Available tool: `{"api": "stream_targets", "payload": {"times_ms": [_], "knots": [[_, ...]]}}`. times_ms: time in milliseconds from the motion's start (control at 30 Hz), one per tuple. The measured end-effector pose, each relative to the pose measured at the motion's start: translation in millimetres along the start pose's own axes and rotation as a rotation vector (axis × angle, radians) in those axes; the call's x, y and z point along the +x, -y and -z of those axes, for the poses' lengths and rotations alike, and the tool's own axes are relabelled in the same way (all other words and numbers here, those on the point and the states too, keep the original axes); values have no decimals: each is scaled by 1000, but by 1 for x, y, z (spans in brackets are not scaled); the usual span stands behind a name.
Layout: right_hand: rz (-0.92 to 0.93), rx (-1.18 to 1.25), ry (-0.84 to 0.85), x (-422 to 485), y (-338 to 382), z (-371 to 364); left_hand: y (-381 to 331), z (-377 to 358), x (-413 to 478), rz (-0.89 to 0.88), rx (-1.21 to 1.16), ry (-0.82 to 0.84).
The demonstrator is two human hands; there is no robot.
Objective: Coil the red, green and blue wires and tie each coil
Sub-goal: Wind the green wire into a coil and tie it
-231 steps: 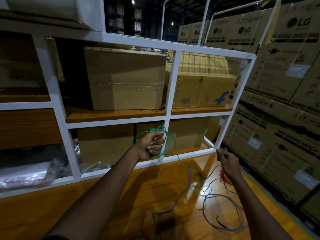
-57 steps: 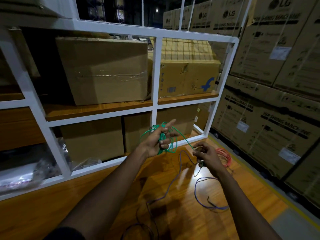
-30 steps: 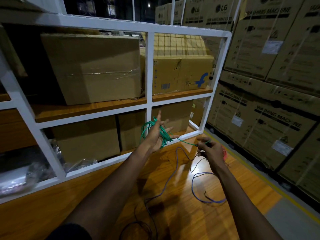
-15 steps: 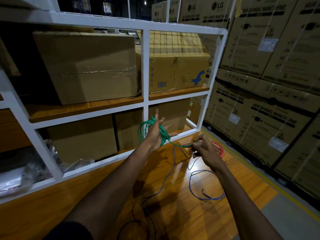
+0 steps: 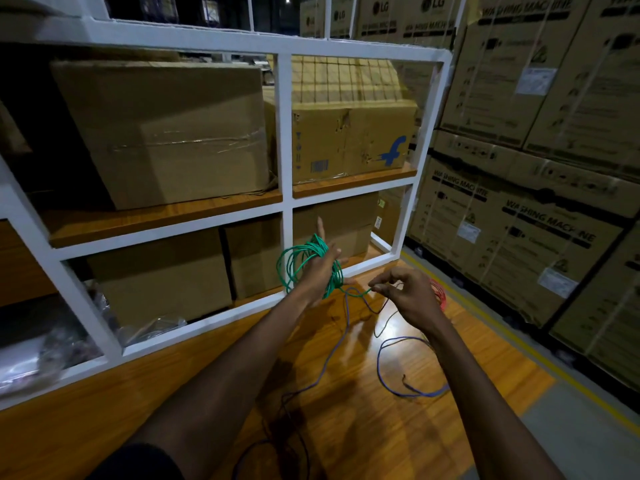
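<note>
Green wire [image 5: 304,263]: looped in a coil round the left hand [image 5: 320,268], fingers spread, raised before the shelf [image 5: 284,150]. Right hand [image 5: 405,292] pinches its short free tail. Step: tying off (a judgement). Next: wind the tail tightly round the bundle. Blue wire [image 5: 408,393] lies loose.

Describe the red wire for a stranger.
Find the white rack, lower right corner, then the wooden platform beside it. Partly behind the right hand lies the red wire, bunched; the green wire wraps the left hand, the blue wire sprawls loose.
</note>
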State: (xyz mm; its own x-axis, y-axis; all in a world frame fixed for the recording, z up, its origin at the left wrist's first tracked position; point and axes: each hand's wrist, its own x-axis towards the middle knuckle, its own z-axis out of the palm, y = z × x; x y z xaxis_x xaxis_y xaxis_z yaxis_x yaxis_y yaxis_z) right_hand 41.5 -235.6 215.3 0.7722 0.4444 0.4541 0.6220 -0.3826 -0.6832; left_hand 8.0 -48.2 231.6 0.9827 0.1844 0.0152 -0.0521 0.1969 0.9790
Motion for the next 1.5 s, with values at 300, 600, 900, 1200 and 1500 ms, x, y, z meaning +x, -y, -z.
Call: {"api": "stream_targets", "payload": {"times_ms": [300, 600, 900, 1200, 1500], "knots": [[-60, 112, -105, 9, 10, 13, 15, -10, 3, 74, 266, 108], [-78, 133, -95, 16, -13, 25, 27, -39, 12, 75, 644, 246], [-175, 311, -79, 0, -72, 58, 72, -53, 14, 211, 374, 213], [-314, 433, -7, -35, -113, 98, 108, -90, 23, 541, 333, 584], [-476, 426, 41, -85, -129, 135, 132, -153, 8, 549, 712, 1291]]}}
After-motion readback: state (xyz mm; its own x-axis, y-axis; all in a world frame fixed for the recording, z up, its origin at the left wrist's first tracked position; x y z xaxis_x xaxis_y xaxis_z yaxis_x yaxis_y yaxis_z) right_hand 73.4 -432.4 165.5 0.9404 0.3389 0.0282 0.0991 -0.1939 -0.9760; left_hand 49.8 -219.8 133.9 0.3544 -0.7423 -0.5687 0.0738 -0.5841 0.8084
